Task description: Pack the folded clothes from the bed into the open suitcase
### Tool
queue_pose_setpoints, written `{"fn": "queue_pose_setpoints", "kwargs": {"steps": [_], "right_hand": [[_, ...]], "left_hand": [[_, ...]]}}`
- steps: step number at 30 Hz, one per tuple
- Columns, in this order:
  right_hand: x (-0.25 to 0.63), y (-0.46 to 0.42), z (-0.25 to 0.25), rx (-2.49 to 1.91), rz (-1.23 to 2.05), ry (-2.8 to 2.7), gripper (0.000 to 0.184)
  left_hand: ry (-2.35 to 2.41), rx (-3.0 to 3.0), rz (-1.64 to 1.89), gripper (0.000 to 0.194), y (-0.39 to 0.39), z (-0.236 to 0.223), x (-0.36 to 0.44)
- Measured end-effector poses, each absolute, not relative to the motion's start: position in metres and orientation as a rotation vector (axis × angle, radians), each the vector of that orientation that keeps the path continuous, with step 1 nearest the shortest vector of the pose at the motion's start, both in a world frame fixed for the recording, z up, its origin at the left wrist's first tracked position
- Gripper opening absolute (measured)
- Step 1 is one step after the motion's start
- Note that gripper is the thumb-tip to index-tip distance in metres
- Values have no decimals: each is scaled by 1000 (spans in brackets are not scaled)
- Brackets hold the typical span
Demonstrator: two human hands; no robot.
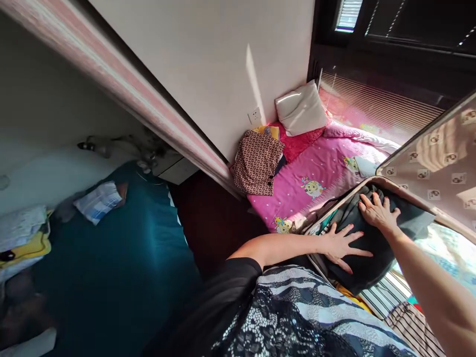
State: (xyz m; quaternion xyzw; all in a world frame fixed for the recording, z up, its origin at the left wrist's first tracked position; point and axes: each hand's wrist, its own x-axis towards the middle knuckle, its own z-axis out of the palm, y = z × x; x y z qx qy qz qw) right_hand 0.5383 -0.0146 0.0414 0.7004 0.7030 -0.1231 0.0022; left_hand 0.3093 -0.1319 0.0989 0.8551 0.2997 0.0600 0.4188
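Note:
My left hand [340,244] lies flat with fingers spread on a dark folded garment [375,238]. The garment sits on top of the clothes inside an open suitcase [399,188]. My right hand [378,210] presses palm down on the far part of the same garment, fingers stretched out. The suitcase lid [442,158], lined in patterned beige fabric, stands raised at the right. Striped and yellow clothes [379,297] show under the dark garment.
The suitcase rests on a pink bedsheet [316,173] with cartoon prints. A white pillow [301,109] and a brown patterned garment [256,161] lie near the white wall. At left, a mirrored wardrobe door [74,173] reflects a teal bed.

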Motion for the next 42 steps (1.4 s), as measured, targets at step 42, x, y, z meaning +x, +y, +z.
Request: {"fn": "queue_pose_setpoints", "kwargs": {"steps": [42], "right_hand": [[460, -171, 42, 2289, -6, 2283, 64]], "left_hand": [[1142, 2620, -282, 47, 108, 159, -53]]}}
